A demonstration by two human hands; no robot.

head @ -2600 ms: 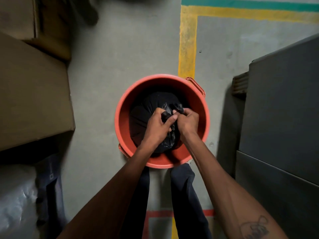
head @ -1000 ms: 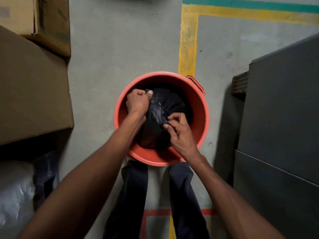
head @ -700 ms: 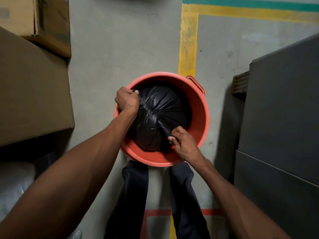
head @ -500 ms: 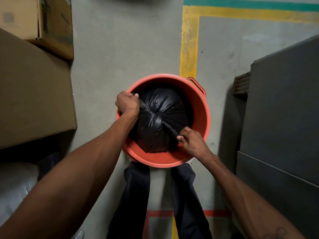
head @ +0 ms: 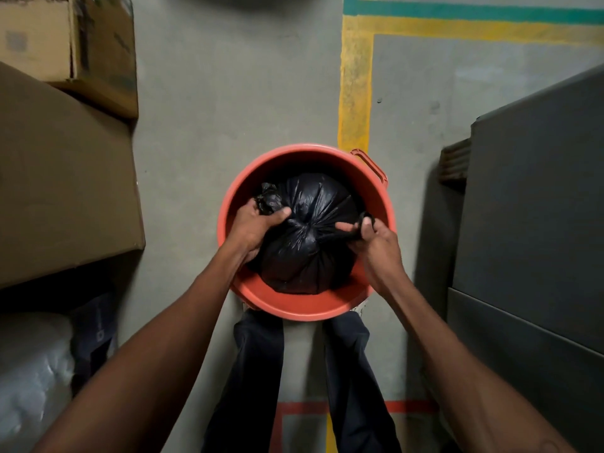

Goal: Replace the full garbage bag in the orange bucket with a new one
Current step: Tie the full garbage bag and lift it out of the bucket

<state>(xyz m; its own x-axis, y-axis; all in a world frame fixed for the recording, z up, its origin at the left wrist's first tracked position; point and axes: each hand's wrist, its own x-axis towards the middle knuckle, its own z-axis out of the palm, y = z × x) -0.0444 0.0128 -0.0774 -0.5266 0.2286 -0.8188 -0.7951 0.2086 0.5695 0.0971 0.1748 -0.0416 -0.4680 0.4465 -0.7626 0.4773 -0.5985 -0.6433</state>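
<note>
1. Black garbage bag [head: 307,256], tied, sitting inside orange bucket [head: 294,313].
2. Left hand [head: 251,227] curled round one loose end [head: 269,199], right hand [head: 372,238] pinching the other.
3. Probably soft, squashy, slippery; best grabbed at the knot [head: 302,228].

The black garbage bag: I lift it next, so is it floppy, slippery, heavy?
Likely floppy: the crinkled black plastic garbage bag bulges around its knot. Glossy film may slip; the tails gripped by the left hand and right hand look safer holds. It nearly fills the round orange plastic bucket, so perhaps heavy.
</note>
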